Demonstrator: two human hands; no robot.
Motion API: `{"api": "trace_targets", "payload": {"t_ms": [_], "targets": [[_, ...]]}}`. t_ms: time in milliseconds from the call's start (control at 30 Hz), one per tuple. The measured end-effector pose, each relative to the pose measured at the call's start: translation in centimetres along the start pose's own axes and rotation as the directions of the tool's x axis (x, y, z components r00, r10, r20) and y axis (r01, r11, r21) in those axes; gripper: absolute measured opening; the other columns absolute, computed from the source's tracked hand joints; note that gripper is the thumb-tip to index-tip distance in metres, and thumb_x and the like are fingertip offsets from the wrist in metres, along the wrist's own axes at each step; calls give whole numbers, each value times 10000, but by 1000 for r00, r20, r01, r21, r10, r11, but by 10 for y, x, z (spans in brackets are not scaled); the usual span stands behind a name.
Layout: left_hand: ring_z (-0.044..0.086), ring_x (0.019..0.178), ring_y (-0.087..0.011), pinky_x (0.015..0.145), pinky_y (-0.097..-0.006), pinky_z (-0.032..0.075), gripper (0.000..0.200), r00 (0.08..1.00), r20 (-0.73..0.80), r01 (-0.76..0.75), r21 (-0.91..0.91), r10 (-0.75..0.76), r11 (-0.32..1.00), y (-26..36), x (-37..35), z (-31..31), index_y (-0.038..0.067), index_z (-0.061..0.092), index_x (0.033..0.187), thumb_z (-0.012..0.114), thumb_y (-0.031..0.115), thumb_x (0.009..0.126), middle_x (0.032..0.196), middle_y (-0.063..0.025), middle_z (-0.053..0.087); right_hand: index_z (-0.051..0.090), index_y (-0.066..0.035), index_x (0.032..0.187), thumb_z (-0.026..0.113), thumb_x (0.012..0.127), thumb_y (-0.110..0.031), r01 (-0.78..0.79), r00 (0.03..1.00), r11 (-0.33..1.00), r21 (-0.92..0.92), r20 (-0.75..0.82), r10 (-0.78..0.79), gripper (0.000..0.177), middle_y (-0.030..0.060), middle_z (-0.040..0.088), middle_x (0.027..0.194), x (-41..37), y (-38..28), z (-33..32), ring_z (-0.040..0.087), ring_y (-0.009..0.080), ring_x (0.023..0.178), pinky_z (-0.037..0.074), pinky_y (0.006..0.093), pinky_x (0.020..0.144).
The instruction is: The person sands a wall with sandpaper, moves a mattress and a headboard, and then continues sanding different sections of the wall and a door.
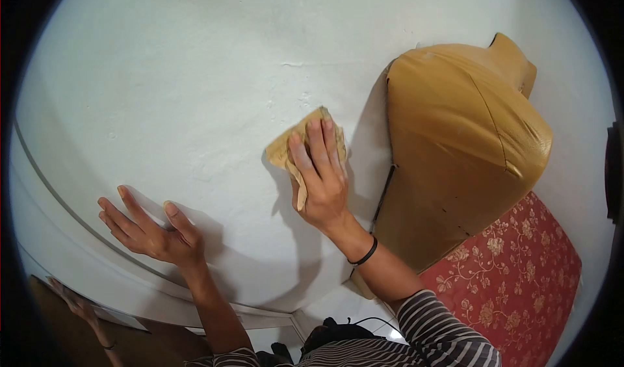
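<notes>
Right hand (323, 195) holds cloth (279, 149) (yellowish) against wall (188, 100).

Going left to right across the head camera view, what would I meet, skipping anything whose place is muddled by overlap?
Left hand → tan cloth → mustard-yellow upholstered piece → dark object at the right edge.

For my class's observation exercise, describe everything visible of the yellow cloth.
The cloth is dull yellow, apparently soft fabric, crumpled and folded, with one corner pointing left and another up. It looks darker at the upper corner. The right hand presses it against the white wall, fingers covering its middle; a fold sticks out near the thumb.
</notes>
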State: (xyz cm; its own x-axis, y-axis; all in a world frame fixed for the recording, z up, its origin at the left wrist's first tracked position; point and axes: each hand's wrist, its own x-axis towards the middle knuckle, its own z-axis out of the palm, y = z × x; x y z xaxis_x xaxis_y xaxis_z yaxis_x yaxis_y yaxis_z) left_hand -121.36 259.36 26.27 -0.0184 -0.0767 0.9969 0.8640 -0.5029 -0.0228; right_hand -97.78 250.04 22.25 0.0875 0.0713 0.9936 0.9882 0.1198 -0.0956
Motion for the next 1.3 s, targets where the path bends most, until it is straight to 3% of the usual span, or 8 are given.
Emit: {"api": "trace_targets", "payload": {"t_ms": [200, 333, 567, 700, 800, 933, 1067, 1300], "targets": [[319, 1483, -430, 1194, -560, 249, 593, 1000, -31, 0, -7, 0, 1000, 2, 5, -1, 14, 491, 1495, 457, 368, 1020, 1585, -260, 380, 586, -19, 1411, 682, 851, 21, 68, 991, 997, 40, -121, -63, 570, 238, 426, 1562, 103, -3, -1, 372, 457, 1459, 395, 526, 1158], [279, 1488, -442, 1198, -568, 238, 620, 1000, 17, 6, -2, -6, 1000, 0, 5, -2, -5, 493, 1483, 444, 383, 1002, 1589, -284, 345, 615, -60, 1388, 634, 893, -54, 4, 1000, 999, 54, -26, -2, 496, 177, 461, 1559, 37, 5, 4, 395, 414, 1460, 359, 595, 1158], [324, 1477, -415, 1202, -556, 243, 577, 998, -57, -19, -79, 14, 997, -2, 11, 1, 54, 515, 1487, 504, 310, 969, 1594, -228, 381, 623, -61, 1384, 686, 871, -39, 196, 977, 980, -29, -80, -198, 517, 181, 482, 1540, 139, 11, -12, 403, 413, 1453, 382, 541, 1153], [236, 1516, -424, 1207, -609, 186, 666, 999, -45, 0, -138, -7, 990, 4, 17, 0, 84, 454, 1532, 601, 330, 931, 1639, -215, 298, 673, -102, 1326, 640, 843, -38, 138, 990, 989, 57, -44, -136, 488, 138, 544, 1493, 46, 34, -9, 466, 402, 1412, 434, 537, 1108], [125, 1544, -447, 1198, -676, 105, 814, 988, 116, 116, -113, -103, 987, 43, 47, -4, 174, 350, 1596, 688, 413, 894, 1680, -209, 178, 698, -133, 1313, 665, 847, -67, 103, 995, 994, 35, -1, -103, 471, 124, 572, 1471, -1, 48, -9, 479, 388, 1407, 442, 525, 1101], [-35, 1537, -518, 1131, -788, 22, 1076, 984, 180, 1, -78, 14, 997, 77, 115, 21, 348, 191, 1634, 698, 741, 770, 1697, -228, 19, 718, -155, 1292, 693, 854, -109, 107, 993, 994, 26, -47, -106, 441, 104, 586, 1463, -1, 50, -2, 482, 368, 1410, 442, 514, 1100], [-125, 1467, -635, 1037, -869, -1, 1289, 975, 217, -46, -42, 54, 998, 86, 144, 35, 356, 67, 1644, 686, 877, 640, 1657, -327, -71, 732, -170, 1273, 704, 859, -134, 109, 993, 994, -15, -37, -110, 416, 93, 587, 1465, 0, 49, -5, 480, 348, 1416, 426, 515, 1111], [-114, 1466, -639, 1019, -885, 18, 1331, 973, 210, -88, -48, 97, 995, 83, 146, 37, 350, 44, 1645, 686, 897, 616, 1654, -333, -83, 729, -182, 1279, 707, 861, -159, 102, 994, 995, -3, -37, -102, 419, 91, 586, 1466, 0, 49, -1, 478, 356, 1413, 413, 523, 1114]]}}
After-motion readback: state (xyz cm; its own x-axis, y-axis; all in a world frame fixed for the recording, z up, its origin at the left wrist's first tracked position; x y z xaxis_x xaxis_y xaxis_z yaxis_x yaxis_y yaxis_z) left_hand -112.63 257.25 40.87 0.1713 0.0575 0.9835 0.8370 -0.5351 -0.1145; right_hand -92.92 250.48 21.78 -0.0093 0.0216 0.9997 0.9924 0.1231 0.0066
